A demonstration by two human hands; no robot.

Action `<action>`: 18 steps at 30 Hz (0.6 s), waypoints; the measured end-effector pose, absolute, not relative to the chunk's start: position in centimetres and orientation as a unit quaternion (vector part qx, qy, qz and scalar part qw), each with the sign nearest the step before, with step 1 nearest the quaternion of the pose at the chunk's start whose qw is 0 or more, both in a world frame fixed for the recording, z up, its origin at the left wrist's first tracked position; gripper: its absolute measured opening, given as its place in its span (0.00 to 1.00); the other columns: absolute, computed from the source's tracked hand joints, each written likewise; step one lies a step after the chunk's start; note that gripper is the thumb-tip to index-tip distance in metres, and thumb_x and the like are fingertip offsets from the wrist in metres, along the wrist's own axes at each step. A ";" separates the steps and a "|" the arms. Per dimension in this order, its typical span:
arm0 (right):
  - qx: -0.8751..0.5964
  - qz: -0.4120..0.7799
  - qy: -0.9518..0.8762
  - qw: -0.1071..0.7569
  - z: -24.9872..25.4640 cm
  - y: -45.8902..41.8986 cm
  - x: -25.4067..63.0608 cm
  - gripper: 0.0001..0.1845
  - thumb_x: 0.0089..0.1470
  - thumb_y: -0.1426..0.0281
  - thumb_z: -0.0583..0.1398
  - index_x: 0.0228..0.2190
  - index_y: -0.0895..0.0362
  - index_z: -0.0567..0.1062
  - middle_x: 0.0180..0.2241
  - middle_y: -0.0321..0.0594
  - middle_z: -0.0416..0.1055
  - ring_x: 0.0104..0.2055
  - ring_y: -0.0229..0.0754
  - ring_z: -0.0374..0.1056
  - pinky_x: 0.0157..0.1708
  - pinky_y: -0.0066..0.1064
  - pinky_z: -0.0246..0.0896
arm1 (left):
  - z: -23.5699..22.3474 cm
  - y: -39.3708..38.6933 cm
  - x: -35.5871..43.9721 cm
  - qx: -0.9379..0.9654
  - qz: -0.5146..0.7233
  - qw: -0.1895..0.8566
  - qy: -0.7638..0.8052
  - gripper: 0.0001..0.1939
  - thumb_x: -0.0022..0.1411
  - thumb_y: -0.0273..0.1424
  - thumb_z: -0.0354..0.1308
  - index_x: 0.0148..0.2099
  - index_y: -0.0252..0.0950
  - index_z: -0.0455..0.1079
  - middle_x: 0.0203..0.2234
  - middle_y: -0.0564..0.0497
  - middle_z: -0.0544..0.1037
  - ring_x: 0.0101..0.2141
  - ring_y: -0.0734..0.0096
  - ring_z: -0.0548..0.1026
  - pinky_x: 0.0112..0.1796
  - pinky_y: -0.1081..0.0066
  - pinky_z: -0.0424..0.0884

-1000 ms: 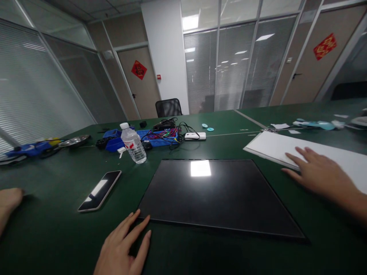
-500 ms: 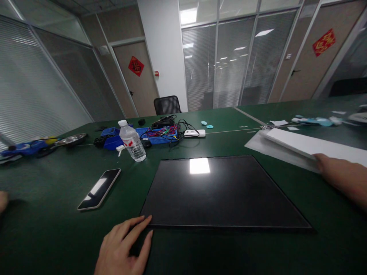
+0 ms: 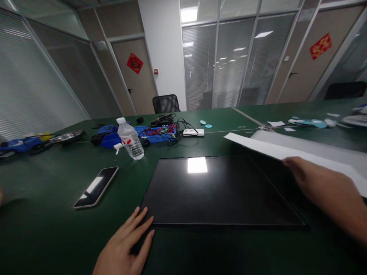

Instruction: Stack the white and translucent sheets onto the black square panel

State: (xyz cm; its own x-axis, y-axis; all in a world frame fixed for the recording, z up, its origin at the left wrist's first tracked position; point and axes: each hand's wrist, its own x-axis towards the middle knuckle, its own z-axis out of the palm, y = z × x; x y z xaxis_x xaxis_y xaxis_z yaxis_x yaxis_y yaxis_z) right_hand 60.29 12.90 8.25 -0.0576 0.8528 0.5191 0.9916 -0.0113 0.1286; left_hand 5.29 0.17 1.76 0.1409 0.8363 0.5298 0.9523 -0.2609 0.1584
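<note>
A flat black screen panel (image 3: 220,198) lies on the green table, a ceiling light mirrored in its surface. My left hand (image 3: 126,240) rests at its near left corner, fingers stretched out and their tips touching the edge. To the right, my right hand (image 3: 318,183) pinches the near edge of a thin white sheet (image 3: 258,145), which is raised above the table. The sheet's far left end reaches over toward the panel's far right corner. Beyond it lies a greyish, translucent sheet (image 3: 323,147), partly hidden by the white one.
A phone (image 3: 96,187) and a water bottle (image 3: 130,139) are left of the panel. Behind stand blue bins (image 3: 160,138) with tangled wires and a white device (image 3: 193,132). A blurred bit of skin shows at the left edge. A chair (image 3: 165,104) stands across the table.
My right hand has moved left with the white sheet, lifting it off the translucent sheet toward the panel. My left hand stays at the panel's corner.
</note>
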 end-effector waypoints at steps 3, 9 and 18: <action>-0.501 -0.254 -0.809 0.173 6.6 10.0 54.6 0.21 0.70 0.71 0.52 0.57 0.50 0.79 0.51 0.43 0.81 0.45 0.48 0.80 0.39 0.37 0.73 | 1.4 -0.1 5.3 -0.737 -0.290 0.113 -0.600 0.18 0.71 0.50 0.59 0.54 0.52 0.84 0.55 0.55 0.85 0.55 0.54 0.84 0.54 0.55 0.83; -0.355 -0.154 -0.900 0.200 3.4 5.6 45.5 0.29 0.57 0.80 0.57 0.55 0.47 0.79 0.56 0.39 0.79 0.55 0.51 0.78 0.47 0.44 0.78 | 1.7 -0.4 5.8 -0.706 -0.329 0.112 -0.617 0.28 0.70 0.52 0.61 0.66 0.49 0.75 0.59 0.53 0.82 0.52 0.56 0.85 0.54 0.60 0.83; -0.362 -0.034 -0.917 0.161 3.6 4.8 42.0 0.34 0.59 0.82 0.57 0.62 0.48 0.76 0.65 0.45 0.72 0.64 0.58 0.71 0.55 0.52 0.76 | 2.1 0.1 5.6 -0.734 -0.339 0.108 -0.579 0.20 0.71 0.52 0.60 0.53 0.48 0.84 0.54 0.53 0.85 0.49 0.58 0.86 0.53 0.63 0.82</action>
State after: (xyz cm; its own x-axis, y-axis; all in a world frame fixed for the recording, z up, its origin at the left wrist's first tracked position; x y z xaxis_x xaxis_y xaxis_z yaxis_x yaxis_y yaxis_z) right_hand 42.04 4.78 3.60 -0.6854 0.6539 0.3202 0.6761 0.7349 -0.0534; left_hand 5.56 0.06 2.09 0.1001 0.7764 0.6223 0.9225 -0.3067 0.2343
